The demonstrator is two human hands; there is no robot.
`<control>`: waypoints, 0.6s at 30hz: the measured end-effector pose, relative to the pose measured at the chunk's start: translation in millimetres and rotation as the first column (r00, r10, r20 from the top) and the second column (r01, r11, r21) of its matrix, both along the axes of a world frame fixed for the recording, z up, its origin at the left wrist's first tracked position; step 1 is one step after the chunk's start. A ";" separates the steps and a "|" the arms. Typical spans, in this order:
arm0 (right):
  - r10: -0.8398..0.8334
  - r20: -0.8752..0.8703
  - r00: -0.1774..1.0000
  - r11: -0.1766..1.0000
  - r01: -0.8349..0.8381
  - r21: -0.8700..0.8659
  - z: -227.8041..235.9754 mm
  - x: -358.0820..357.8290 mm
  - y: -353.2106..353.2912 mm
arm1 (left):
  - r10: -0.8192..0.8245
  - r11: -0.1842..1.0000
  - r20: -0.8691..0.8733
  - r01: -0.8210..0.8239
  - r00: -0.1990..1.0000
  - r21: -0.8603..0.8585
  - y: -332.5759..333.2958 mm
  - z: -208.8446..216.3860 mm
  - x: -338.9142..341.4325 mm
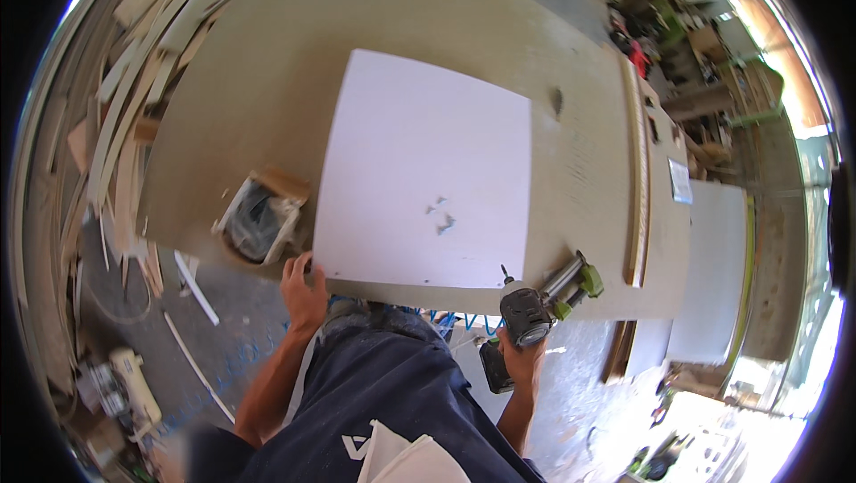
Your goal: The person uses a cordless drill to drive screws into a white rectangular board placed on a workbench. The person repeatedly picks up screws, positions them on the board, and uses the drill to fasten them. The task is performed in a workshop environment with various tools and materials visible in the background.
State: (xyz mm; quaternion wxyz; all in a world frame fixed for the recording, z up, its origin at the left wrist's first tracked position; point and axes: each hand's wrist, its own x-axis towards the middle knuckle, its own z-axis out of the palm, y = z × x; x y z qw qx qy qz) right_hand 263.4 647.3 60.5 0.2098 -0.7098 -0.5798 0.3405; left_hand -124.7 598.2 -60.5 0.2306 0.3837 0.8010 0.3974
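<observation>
A white square panel lies flat on the large brown worktable. My right hand grips a cordless drill, its bit pointing up and away beside the panel's near right corner. At the near left corner, my left hand rests against the panel's edge with its fingers stretched out. Several small pieces of hardware are scattered on the panel, too small to name. Dark spots that look like screws or holes run along its near edge.
An open cardboard box with plastic wrapping stands left of the panel. A green and grey power tool lies at right. Beyond it, a long wooden strip crosses the worktable. Wood offcuts are piled at left; a blue coiled hose hangs by the near edge.
</observation>
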 end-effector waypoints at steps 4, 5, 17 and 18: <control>-0.163 -0.042 0.986 0.984 0.166 0.066 9.5 27.7 -10.0 | 0.069 0.997 -0.202 -0.062 0.977 0.041 16.9 9.7 27.5; -0.207 -0.044 0.977 0.977 0.209 0.037 10.6 31.8 -13.0 | 0.082 0.992 -0.327 -0.045 0.941 0.121 22.5 16.1 34.4; -0.273 -0.072 0.959 0.962 0.273 -0.010 -20.9 96.5 -86.2 | -0.559 0.811 -0.386 0.580 0.734 -0.073 169.1 3.1 155.5; -0.278 -0.073 0.958 0.960 0.275 -0.051 -18.7 100.1 -92.7 | -0.559 0.814 -0.392 0.575 0.731 -0.089 168.8 -2.1 155.7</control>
